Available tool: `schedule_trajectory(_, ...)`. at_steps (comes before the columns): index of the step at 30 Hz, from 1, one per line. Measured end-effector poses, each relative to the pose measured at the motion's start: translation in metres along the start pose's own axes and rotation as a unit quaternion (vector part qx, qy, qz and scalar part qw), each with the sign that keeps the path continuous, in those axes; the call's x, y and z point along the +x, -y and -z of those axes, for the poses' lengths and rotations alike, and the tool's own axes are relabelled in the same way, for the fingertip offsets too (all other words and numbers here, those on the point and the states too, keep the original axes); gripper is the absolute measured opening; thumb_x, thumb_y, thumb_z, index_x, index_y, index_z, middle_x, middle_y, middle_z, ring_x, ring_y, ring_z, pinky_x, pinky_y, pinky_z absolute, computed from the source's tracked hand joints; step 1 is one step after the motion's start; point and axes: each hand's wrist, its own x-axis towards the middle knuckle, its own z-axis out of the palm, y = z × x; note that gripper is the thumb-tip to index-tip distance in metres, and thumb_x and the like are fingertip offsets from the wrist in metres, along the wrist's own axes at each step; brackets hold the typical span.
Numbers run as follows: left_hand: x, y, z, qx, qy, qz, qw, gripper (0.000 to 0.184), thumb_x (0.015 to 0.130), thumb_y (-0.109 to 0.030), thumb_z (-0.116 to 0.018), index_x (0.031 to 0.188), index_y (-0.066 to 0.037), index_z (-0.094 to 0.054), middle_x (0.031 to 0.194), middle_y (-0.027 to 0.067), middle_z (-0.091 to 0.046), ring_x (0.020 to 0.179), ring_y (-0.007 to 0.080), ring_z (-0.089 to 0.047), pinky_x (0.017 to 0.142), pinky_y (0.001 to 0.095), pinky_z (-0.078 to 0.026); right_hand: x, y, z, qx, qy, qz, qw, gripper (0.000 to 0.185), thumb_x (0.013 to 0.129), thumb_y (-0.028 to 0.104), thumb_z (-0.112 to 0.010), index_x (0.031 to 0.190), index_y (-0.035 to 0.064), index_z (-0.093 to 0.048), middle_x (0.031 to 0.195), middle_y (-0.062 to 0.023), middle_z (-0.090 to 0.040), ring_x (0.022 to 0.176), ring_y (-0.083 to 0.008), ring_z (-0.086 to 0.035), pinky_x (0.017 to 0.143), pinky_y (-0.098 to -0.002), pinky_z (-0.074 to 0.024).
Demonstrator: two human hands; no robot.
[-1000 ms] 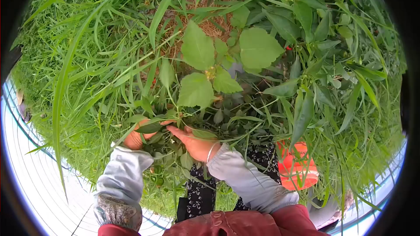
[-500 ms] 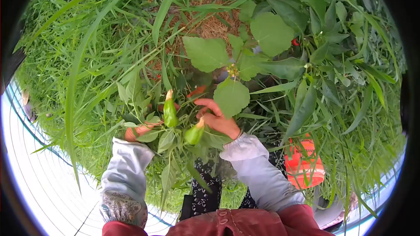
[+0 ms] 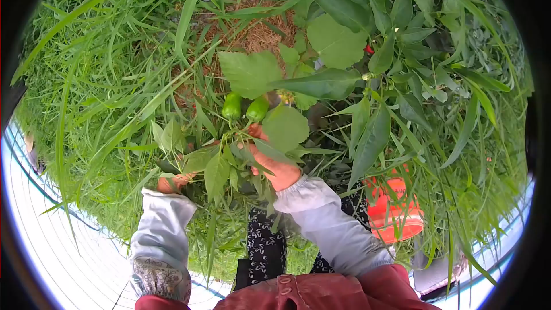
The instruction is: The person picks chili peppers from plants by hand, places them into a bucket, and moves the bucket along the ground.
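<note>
Two green peppers (image 3: pixel 232 105) stick up side by side from a leafy pepper branch (image 3: pixel 217 175) in front of me. My right hand (image 3: pixel 276 167) is at the right of this branch, its fingers curled closed on the stems just below the peppers; a leaf covers part of it. My left hand (image 3: pixel 174 183) is low on the branch's left side. Leaves hide most of its fingers, so its grip does not show. A broad round leaf (image 3: pixel 284 128) hangs just above my right hand.
An orange bucket (image 3: pixel 396 212) stands in the grass by my right leg. Tall grass (image 3: pixel 109 80) surrounds the plants, and larger pepper leaves (image 3: pixel 370 138) spread at the right. A red fruit (image 3: pixel 369 49) shows among them. Dry straw (image 3: pixel 258 34) lies behind; white sheeting (image 3: pixel 63 235) borders the left.
The pepper branch has been turned over: the peppers have swung up and away from me, and their dry tips no longer show. My right hand has shifted slightly left and nearer me.
</note>
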Motion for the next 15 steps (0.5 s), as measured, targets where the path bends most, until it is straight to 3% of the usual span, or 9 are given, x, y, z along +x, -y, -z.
schedule_trajectory(2,-0.003,0.004,0.001,0.004,-0.014,0.009,1.000,0.046,0.079,-0.028,-0.062,0.116,-0.003,-0.050,0.110,0.0096,-0.056,0.100,0.0183,-0.053,0.088,0.0315,-0.043,0.003,-0.014,0.011,-0.039,0.000,0.020,0.999,0.027,0.085,0.015,-0.055,0.111,0.0073,-0.052,0.095,-0.0038,-0.056,0.066,-0.0103,-0.051,0.050,-0.0235,-0.0382)
schedule_trajectory(5,-0.009,0.007,0.003,0.006,-0.063,0.013,0.998,0.045,0.080,-0.028,-0.061,0.116,-0.003,-0.050,0.110,0.0095,-0.056,0.101,0.0185,-0.053,0.089,0.0318,-0.042,0.002,-0.011,0.017,-0.225,-0.013,-0.013,0.974,0.024,0.085,0.014,-0.054,0.107,0.0041,-0.053,0.086,-0.0054,-0.055,0.064,-0.0107,-0.050,0.049,-0.0242,-0.0387)
schedule_trajectory(7,-0.007,0.007,0.002,-0.030,-0.108,-0.003,0.994,0.045,0.081,-0.028,-0.060,0.116,-0.003,-0.050,0.111,0.0095,-0.056,0.101,0.0186,-0.053,0.090,0.0320,-0.042,-0.003,0.005,0.000,-0.217,-0.015,-0.006,0.976,0.022,0.085,0.012,-0.055,0.105,0.0020,-0.054,0.081,-0.0061,-0.054,0.060,-0.0105,-0.049,0.048,-0.0246,-0.0389)
schedule_trajectory(8,-0.006,0.002,-0.002,-0.087,-0.134,-0.030,0.987,0.040,0.083,-0.027,-0.054,0.115,-0.004,-0.051,0.109,0.0078,-0.057,0.099,0.0178,-0.054,0.085,0.0326,-0.044,-0.002,0.012,-0.003,-0.166,-0.029,-0.003,0.986,0.023,0.084,0.011,-0.055,0.105,0.0013,-0.053,0.080,-0.0063,-0.054,0.058,-0.0103,-0.048,0.047,-0.0244,-0.0388)
schedule_trajectory(9,-0.003,-0.010,0.003,-0.059,-0.154,0.002,0.986,0.040,0.083,-0.025,-0.051,0.116,-0.004,-0.050,0.107,0.0064,-0.057,0.094,0.0179,-0.055,0.080,0.0323,-0.045,-0.002,0.016,-0.006,-0.111,-0.039,-0.002,0.993,0.023,0.084,0.010,-0.055,0.105,0.0005,-0.053,0.079,-0.0065,-0.053,0.055,-0.0100,-0.047,0.046,-0.0243,-0.0387)
schedule_trajectory(10,0.000,-0.019,-0.008,-0.109,-0.187,-0.039,0.975,0.038,0.082,-0.023,-0.054,0.115,-0.005,-0.050,0.107,0.0059,-0.057,0.093,0.0177,-0.056,0.080,0.0316,-0.045,-0.005,0.019,-0.011,-0.055,-0.060,0.058,0.995,0.013,0.082,0.010,-0.060,0.094,0.0046,-0.058,0.068,-0.0017,-0.053,0.047,-0.0086,-0.047,0.040,-0.0227,-0.0360)
schedule_trajectory(11,0.001,-0.028,-0.019,-0.161,-0.220,-0.078,0.959,0.037,0.081,-0.021,-0.057,0.113,-0.005,-0.051,0.108,0.0055,-0.057,0.092,0.0175,-0.057,0.080,0.0309,-0.044,-0.010,0.024,-0.007,-0.040,-0.053,0.055,0.996,0.016,0.082,0.010,-0.060,0.096,0.0042,-0.057,0.070,-0.0017,-0.054,0.047,-0.0080,-0.046,0.040,-0.0226,-0.0360)
schedule_trajectory(14,0.007,-0.056,-0.057,-0.070,-0.329,-0.144,0.931,0.040,0.081,-0.027,-0.057,0.113,-0.005,-0.051,0.099,0.0039,-0.058,0.082,0.0155,-0.055,0.070,0.0301,-0.044,-0.030,0.040,0.008,-0.013,-0.038,0.019,0.999,0.026,0.082,0.007,-0.057,0.107,0.0018,-0.053,0.077,-0.0049,-0.052,0.051,-0.0078,-0.046,0.044,-0.0212,-0.0379)
schedule_trajectory(15,0.009,-0.062,-0.062,-0.050,-0.332,-0.116,0.935,0.039,0.081,-0.026,-0.058,0.113,-0.005,-0.051,0.102,0.0041,-0.057,0.086,0.0164,-0.055,0.073,0.0302,-0.044,-0.039,0.051,0.012,-0.039,-0.048,0.054,0.997,0.025,0.082,0.007,-0.057,0.107,0.0036,-0.053,0.076,-0.0032,-0.052,0.050,-0.0069,-0.045,0.043,-0.0208,-0.0373)
